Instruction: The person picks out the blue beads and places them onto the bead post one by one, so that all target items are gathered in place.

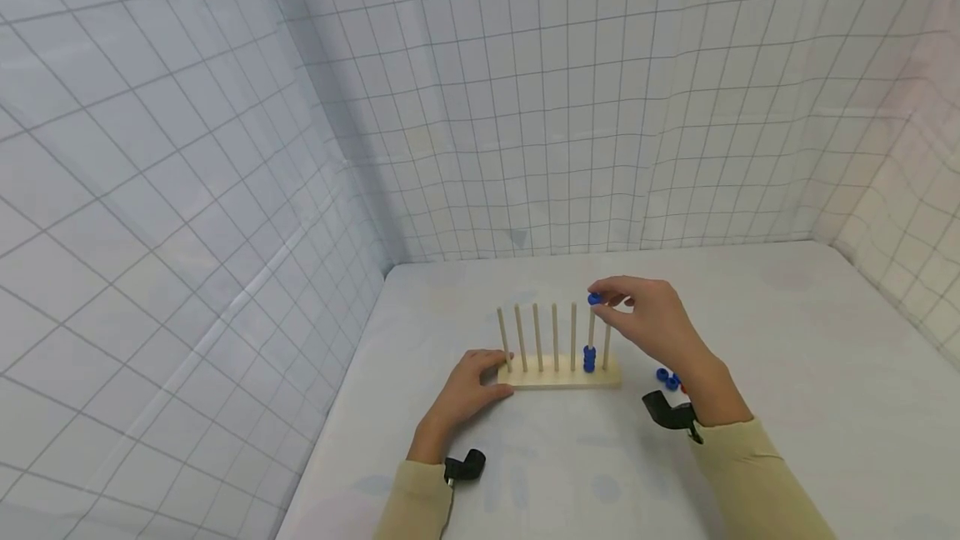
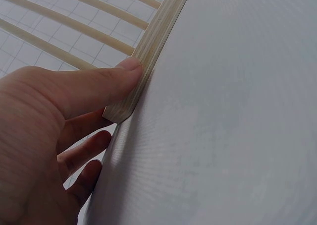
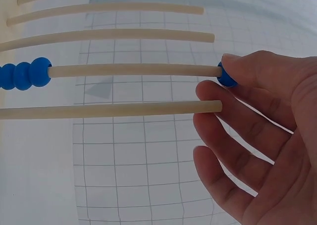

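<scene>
A wooden peg rack with a row of upright pegs stands on the table. My left hand holds the left end of its base, thumb along the front edge and fingers behind. At the top of the second peg from the right, my right hand pinches a blue bead between thumb and index finger. The bead is right at the peg's tip. Lower on that same peg, a stack of blue beads sits against the base. The right hand's other fingers are near the tip of the rightmost peg.
Several loose blue beads and a bit of red lie on the white table to the right of the rack, partly hidden by the right wrist. Grid-patterned cloth walls enclose the table at the back and sides.
</scene>
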Motion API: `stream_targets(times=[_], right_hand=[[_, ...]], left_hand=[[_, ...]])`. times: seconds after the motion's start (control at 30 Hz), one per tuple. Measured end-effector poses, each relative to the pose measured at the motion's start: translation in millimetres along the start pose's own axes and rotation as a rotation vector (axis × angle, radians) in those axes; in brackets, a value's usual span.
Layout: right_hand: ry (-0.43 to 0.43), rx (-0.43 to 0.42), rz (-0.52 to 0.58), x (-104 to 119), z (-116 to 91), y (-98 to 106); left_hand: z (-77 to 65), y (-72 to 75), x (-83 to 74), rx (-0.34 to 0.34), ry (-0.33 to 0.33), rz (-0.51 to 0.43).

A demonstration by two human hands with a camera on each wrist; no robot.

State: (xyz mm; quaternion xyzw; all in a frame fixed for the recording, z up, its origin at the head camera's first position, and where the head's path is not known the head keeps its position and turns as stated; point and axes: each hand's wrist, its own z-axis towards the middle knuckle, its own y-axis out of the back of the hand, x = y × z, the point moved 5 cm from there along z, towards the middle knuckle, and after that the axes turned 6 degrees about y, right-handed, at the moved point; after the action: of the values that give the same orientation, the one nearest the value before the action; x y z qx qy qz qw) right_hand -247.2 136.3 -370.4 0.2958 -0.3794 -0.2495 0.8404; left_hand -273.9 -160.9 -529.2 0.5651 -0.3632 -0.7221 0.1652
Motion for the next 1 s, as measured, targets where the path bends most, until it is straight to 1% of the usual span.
stream_targets(times=[0.2,0.53,0.7,0.83,1.0], right_hand=[[-0.023,0.007,-0.001,-0.8,-0.7,-2.1],[-0.053,0.023,0.045,-3.2,-1.9,-4.9],[-0.054,0.027,0.058,-5.3,-2.3,-7.0],[-0.072,0.035,0.077,-8.4,-3.3,-8.6],[-0.091,0.050,0.093,-9.9,-4.7,-10.1]], left_hand=[[0.1,0.5,-1.2,0.009,0.003,0.016],[-1.3,0.7,-1.7,-0.003,-0.017,-0.001],[-0.8,0.6,-0.8,-0.001,-0.007,0.007],[0.0,-0.6,2.3,-0.003,0.007,0.005],[-0.1,-1.3,3.7,-0.008,0.001,-0.010]])
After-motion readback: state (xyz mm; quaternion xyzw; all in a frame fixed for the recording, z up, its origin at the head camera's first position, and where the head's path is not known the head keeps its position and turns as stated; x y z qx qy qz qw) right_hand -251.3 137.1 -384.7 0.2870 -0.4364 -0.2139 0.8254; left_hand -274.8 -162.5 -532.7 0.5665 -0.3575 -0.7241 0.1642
